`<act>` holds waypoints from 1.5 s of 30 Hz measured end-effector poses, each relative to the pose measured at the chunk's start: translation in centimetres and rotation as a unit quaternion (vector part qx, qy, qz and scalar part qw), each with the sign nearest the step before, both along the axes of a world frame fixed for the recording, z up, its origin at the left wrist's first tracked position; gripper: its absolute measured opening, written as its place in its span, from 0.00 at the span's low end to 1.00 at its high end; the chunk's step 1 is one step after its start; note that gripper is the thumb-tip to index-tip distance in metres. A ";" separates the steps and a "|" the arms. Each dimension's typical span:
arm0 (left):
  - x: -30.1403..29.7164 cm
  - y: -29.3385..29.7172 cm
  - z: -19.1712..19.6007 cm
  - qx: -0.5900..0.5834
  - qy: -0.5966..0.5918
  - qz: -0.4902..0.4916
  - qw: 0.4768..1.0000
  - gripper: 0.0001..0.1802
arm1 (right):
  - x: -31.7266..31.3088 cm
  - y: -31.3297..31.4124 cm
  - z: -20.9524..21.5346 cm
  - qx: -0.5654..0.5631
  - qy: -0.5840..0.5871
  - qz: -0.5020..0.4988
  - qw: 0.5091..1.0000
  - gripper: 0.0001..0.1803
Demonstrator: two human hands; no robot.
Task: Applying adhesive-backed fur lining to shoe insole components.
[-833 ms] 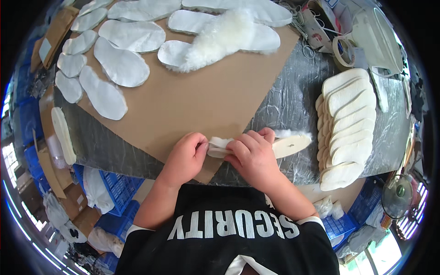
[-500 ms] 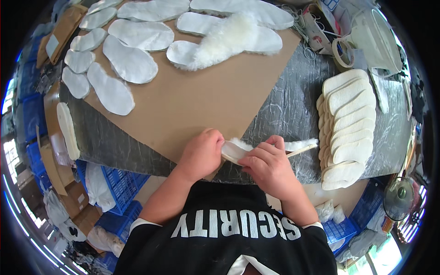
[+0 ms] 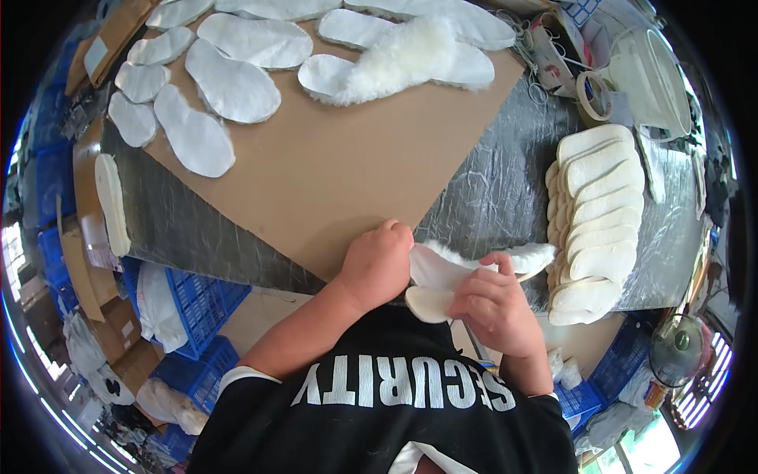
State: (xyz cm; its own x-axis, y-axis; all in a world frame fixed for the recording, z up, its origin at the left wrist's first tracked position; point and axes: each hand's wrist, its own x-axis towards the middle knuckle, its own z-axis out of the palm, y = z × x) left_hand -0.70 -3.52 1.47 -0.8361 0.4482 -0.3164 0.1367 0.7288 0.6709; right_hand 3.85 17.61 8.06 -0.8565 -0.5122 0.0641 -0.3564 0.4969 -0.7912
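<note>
Your left hand (image 3: 377,265) and right hand (image 3: 493,304) meet at the near edge of the worktop (image 3: 497,189), just in front of your chest, both closed on a fleecy white insole (image 3: 466,265).

The insole lies between your hands, long axis running roughly left to right, tilted slightly up toward the right. Its fluffy end sticks out past your right hand toward the stack of plain insoles (image 3: 596,209). The near end curls down and toward you, showing a smooth pale underside below your left knuckles.

Left hand: fist-like, knuckles up, wrapped over the insole's left portion; forearm comes in from lower left. Right hand: fingers curled, pinching the lower edge near the middle, thumb side toward your left hand; forearm comes in from lower right. Both sit equally close to the piece; neither is open. How much of the insole sits inside the left grip is hidden.

Around you: a brown cardboard sheet (image 3: 332,158) covers the middle of the worktop, its near corner just beside your left hand. At its far side lie flat grey-white insoles (image 3: 229,79) in a loose row and one fleecy insole (image 3: 403,59) pile-up. A roll of tape (image 3: 594,93) sits far right, well apart from your hands.
</note>
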 end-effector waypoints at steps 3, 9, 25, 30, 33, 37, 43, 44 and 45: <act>-0.6 -1.8 -0.9 0.281 -0.412 0.194 0.845 0.17 | -0.1 0.4 -0.5 -0.004 0.042 -0.062 0.997 0.11; 0.2 -2.7 0.4 0.354 -0.418 0.153 0.823 0.18 | -0.7 -0.9 -1.3 -0.012 0.081 -0.085 0.993 0.14; -1.3 -1.0 -2.0 0.324 -0.320 0.267 0.849 0.09 | 2.2 2.0 4.5 -0.271 -0.080 0.085 0.955 0.02; -1.0 -2.7 -0.5 0.281 -0.356 0.223 0.863 0.10 | 1.7 2.6 4.4 -0.192 -0.098 -0.027 0.976 0.05; 0.2 -4.0 0.4 0.369 -0.345 0.276 0.818 0.15 | -0.5 0.1 3.7 -0.149 -0.077 -0.030 0.985 0.06; 1.5 -5.5 -0.2 0.338 -0.310 0.321 0.829 0.13 | -2.7 -4.1 -0.2 -0.122 -0.060 -0.046 0.990 0.08; 1.9 -7.8 -0.9 0.431 -0.354 0.395 0.730 0.11 | -4.7 -6.5 -2.6 -0.129 -0.118 -0.049 0.983 0.09; 1.9 -8.4 -1.3 0.480 -0.417 0.396 0.662 0.10 | -5.0 -6.6 -2.7 -0.156 -0.112 -0.066 0.979 0.08; 2.0 -8.8 -1.6 0.526 -0.476 0.392 0.586 0.10 | -5.2 -6.7 -2.8 -0.182 -0.106 -0.083 0.974 0.07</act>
State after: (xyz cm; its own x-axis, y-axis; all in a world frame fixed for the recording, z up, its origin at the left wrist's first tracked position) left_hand 1.33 -12.34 -0.14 -0.5853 0.4099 -0.6996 -0.7639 -0.5679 0.3065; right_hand -1.39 10.95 5.22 -0.9395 -0.3413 0.0285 -0.1043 0.2059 -0.9730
